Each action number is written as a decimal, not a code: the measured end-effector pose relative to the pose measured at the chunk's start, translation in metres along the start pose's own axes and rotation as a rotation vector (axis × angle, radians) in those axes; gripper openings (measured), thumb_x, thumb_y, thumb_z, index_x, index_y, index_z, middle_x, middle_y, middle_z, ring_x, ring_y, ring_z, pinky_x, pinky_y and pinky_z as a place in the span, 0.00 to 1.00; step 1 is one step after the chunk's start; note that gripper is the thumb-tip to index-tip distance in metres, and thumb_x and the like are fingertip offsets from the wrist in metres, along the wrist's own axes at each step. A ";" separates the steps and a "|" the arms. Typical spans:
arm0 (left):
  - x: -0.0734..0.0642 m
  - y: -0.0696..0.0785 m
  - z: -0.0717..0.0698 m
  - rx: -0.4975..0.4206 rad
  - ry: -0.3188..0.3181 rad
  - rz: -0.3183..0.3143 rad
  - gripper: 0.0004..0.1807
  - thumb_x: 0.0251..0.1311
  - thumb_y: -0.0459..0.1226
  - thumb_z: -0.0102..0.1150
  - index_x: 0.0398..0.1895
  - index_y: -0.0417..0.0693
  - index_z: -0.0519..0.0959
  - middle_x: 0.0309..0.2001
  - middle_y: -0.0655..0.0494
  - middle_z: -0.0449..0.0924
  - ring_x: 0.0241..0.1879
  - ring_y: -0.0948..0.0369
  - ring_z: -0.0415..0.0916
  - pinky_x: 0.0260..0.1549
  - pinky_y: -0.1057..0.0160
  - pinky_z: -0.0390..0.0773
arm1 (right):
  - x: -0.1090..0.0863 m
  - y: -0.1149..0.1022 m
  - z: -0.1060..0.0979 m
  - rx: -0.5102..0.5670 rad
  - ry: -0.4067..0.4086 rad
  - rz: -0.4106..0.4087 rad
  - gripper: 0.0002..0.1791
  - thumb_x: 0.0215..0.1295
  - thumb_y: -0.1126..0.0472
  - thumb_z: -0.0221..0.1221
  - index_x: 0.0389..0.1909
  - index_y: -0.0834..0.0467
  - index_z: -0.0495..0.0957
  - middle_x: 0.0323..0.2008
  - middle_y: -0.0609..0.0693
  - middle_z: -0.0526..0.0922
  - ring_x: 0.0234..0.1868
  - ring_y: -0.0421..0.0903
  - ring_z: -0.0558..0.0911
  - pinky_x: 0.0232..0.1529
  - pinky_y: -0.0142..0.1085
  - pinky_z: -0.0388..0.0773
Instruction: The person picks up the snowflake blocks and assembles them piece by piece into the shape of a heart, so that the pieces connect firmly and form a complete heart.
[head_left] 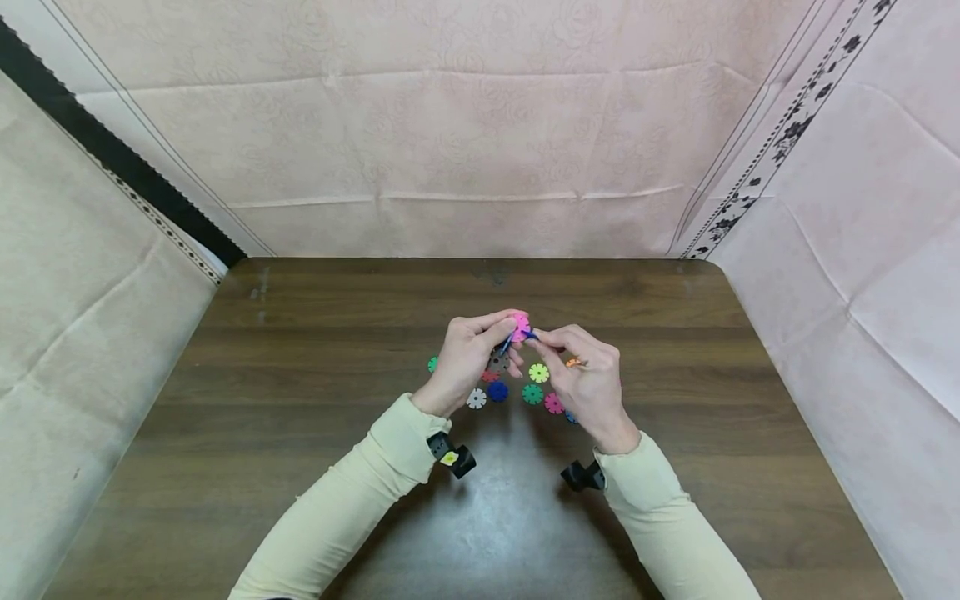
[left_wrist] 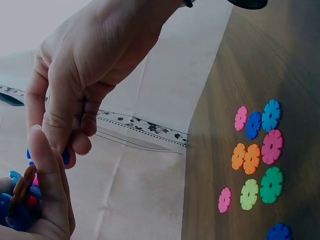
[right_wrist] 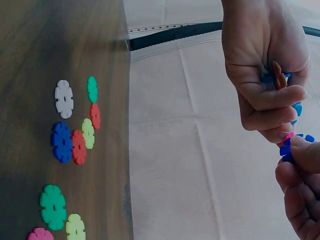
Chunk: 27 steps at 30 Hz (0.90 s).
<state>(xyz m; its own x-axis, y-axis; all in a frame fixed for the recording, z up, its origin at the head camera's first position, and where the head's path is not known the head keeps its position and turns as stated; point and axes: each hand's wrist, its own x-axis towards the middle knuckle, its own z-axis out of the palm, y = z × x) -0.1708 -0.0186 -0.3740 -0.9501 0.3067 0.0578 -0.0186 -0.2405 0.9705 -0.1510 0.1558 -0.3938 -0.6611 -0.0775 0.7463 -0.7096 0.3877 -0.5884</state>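
Raised above the table, my left hand grips a small joined cluster of flower-shaped interlocking discs. A pink disc shows at its top in the head view. The left wrist view shows a brown disc and a blue disc of the cluster, partly covered by fingers. My right hand pinches a dark blue disc between thumb and fingers. That disc is right at the cluster's pink piece in the right wrist view, and fingertips hide part of the contact.
Loose discs lie on the wooden table beneath my hands. Among them are a white disc, a green disc, a yellow disc and several orange, pink, red and blue ones. Pale cloth hangs behind the table.
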 end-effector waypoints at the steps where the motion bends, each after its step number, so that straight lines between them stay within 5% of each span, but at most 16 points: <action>1: 0.000 0.000 0.000 0.009 -0.003 0.000 0.15 0.70 0.37 0.53 0.53 0.37 0.80 0.28 0.46 0.81 0.21 0.57 0.81 0.25 0.57 0.84 | -0.001 0.001 0.000 -0.002 0.003 -0.001 0.09 0.51 0.71 0.71 0.35 0.61 0.87 0.32 0.50 0.87 0.29 0.42 0.84 0.26 0.23 0.76; 9: 0.001 0.000 -0.003 0.026 0.007 -0.030 0.15 0.69 0.40 0.55 0.53 0.44 0.82 0.29 0.45 0.83 0.23 0.55 0.81 0.31 0.52 0.85 | -0.001 0.002 0.002 -0.050 0.003 0.040 0.09 0.52 0.67 0.71 0.36 0.59 0.86 0.33 0.48 0.87 0.30 0.41 0.82 0.35 0.33 0.82; 20: 0.001 -0.002 -0.008 0.029 -0.019 -0.023 0.17 0.71 0.43 0.51 0.54 0.46 0.82 0.32 0.43 0.81 0.30 0.54 0.82 0.35 0.51 0.84 | 0.009 -0.022 -0.006 -0.041 0.003 0.066 0.10 0.49 0.77 0.69 0.34 0.67 0.83 0.31 0.58 0.81 0.30 0.51 0.79 0.36 0.24 0.73; 27: 0.001 -0.002 -0.010 0.064 -0.022 -0.041 0.18 0.72 0.43 0.50 0.52 0.41 0.81 0.36 0.49 0.81 0.36 0.56 0.79 0.36 0.55 0.83 | 0.011 -0.028 -0.008 -0.048 0.043 0.105 0.10 0.50 0.78 0.68 0.34 0.67 0.83 0.33 0.59 0.82 0.30 0.49 0.78 0.35 0.27 0.75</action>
<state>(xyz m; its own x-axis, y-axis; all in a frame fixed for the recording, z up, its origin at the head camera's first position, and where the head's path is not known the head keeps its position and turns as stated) -0.1746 -0.0273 -0.3783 -0.9420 0.3350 0.0220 -0.0367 -0.1680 0.9851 -0.1365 0.1517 -0.3662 -0.7196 0.0049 0.6944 -0.6236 0.4353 -0.6493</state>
